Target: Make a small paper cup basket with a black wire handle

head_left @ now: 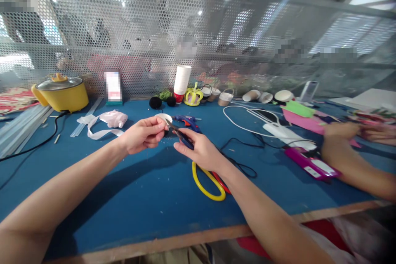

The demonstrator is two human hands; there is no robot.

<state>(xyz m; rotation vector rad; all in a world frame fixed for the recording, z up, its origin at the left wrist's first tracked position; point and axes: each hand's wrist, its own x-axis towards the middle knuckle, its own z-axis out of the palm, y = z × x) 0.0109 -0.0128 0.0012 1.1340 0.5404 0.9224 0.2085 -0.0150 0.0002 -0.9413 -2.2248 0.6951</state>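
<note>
My left hand (142, 133) is closed, its fingertips pinching a small piece I cannot make out, held right at the tip of a thin dark tool (179, 133). My right hand (201, 149) grips that tool, which points up and left toward the left fingers. Both hands hover over the blue table (130, 189). Just behind them sit a small white cup (163, 117) and a blue glue gun (187, 121). Scissors with yellow and red handles (208, 181) lie under my right wrist.
A yellow pot (61, 93) stands far left, with glue sticks and a white ribbon (99, 130) near it. Stacked paper cups (182, 80), a yellow crown and baskets line the mesh wall. Another person's hands (343, 132) work at the right beside a pink box (311, 165) and cables.
</note>
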